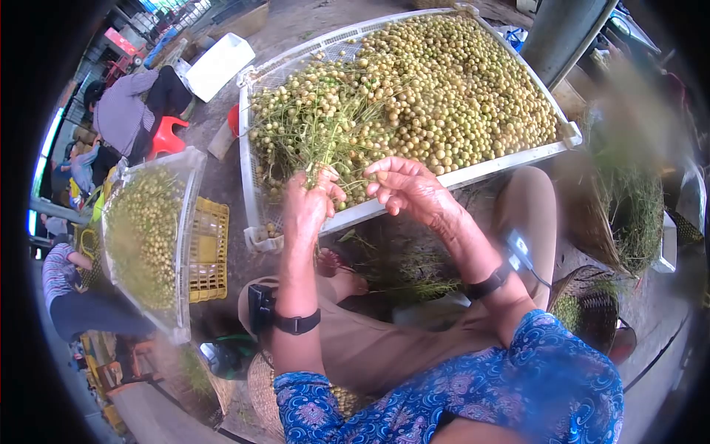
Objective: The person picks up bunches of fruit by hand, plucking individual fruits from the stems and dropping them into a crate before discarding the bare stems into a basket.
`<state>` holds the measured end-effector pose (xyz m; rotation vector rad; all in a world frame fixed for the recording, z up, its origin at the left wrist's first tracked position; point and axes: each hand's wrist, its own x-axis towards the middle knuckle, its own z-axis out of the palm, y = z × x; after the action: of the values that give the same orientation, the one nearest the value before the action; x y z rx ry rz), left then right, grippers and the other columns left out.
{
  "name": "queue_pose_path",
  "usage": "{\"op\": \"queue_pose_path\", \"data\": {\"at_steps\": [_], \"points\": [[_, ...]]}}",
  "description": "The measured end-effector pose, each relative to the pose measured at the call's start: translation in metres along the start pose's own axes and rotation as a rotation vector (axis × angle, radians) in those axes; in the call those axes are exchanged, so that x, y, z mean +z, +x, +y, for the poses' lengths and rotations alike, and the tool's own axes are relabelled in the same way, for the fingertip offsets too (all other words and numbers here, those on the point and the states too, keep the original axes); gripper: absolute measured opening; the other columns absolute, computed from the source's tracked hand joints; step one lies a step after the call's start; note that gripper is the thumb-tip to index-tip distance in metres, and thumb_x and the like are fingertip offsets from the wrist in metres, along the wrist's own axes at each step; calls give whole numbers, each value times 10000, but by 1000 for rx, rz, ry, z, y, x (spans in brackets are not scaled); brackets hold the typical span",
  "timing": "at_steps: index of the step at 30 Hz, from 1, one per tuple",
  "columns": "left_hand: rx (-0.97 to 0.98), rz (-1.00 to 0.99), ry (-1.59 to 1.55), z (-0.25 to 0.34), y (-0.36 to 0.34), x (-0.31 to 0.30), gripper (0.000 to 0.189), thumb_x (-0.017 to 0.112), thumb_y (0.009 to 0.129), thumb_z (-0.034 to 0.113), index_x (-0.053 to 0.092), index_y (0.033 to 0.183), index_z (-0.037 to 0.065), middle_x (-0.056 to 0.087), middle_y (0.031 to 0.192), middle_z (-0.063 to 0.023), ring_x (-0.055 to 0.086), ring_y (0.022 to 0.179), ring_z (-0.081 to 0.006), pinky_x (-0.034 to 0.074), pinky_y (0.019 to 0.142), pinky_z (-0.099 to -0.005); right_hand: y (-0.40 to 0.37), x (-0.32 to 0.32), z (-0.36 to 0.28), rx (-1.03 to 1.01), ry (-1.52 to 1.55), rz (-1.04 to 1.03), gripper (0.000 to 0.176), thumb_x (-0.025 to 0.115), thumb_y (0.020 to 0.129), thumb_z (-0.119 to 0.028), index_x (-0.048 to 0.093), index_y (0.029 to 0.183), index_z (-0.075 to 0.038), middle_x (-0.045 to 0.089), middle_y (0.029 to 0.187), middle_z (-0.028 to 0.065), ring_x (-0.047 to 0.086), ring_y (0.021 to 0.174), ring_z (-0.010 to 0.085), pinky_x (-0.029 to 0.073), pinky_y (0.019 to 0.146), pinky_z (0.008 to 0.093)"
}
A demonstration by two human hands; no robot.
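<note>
A bunch of thin green stems (323, 144) with small round fruits rises from my left hand (309, 200), whose fingers are closed round it at the near edge of the white tray (473, 169). To its right, my right hand (414, 191) has thumb and index finger pinched at a small fruit or stem end, too small to make out. Both hands are a short way apart. Behind them, many yellowish-green round fruits (458, 89) fill the tray, with stemmed ones heaped on its left side.
A second tray of fruits (151, 237) stands at the left by a yellow crate (209, 250). People sit beyond it, near a red stool (168, 135). A grey post (566, 37) rises at the back right. Baskets (597, 307) and cut stems (632, 200) lie right.
</note>
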<state>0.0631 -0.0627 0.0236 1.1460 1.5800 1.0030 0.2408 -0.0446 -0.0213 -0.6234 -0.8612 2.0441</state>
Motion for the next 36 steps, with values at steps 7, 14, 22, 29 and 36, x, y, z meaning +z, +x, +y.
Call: {"op": "queue_pose_path", "data": {"at_steps": [7,14,22,29,36], "points": [[112,68,12,-35,13,20,180,593,748,174,624,846,26,600,691,-54,547,515,-110,430,477,-262,0,6,5,-352,-692,387,138,525,822,-178,541,793,-44,471,613,-1,432,525,89,351,471,235],[367,139,162,-35,13,13,290,510,704,10,566,988,32,609,756,-159,600,636,-223,456,566,-311,0,8,-6,-133,-299,150,254,531,835,-217,555,962,1,570,663,82,479,444,67,389,344,170],[503,131,361,-27,4,9,380,497,654,-15,507,1032,21,569,856,-229,562,807,-368,455,657,-389,-4,3,4,128,-150,-148,240,541,831,-193,551,969,2,591,670,103,430,376,47,304,301,139],[203,1,-75,-73,18,8,305,591,794,161,542,1029,-26,619,867,-126,596,721,-179,485,588,-271,3,-20,19,118,-18,-138,397,516,809,-423,506,1004,-78,587,809,20,441,521,22,346,409,164],[128,-85,110,4,-1,0,141,591,768,159,621,758,22,564,574,-28,465,458,-76,358,438,-221,6,-27,-11,-63,-118,-65,181,546,825,-119,562,990,-47,600,898,27,584,734,75,473,544,188]]}}
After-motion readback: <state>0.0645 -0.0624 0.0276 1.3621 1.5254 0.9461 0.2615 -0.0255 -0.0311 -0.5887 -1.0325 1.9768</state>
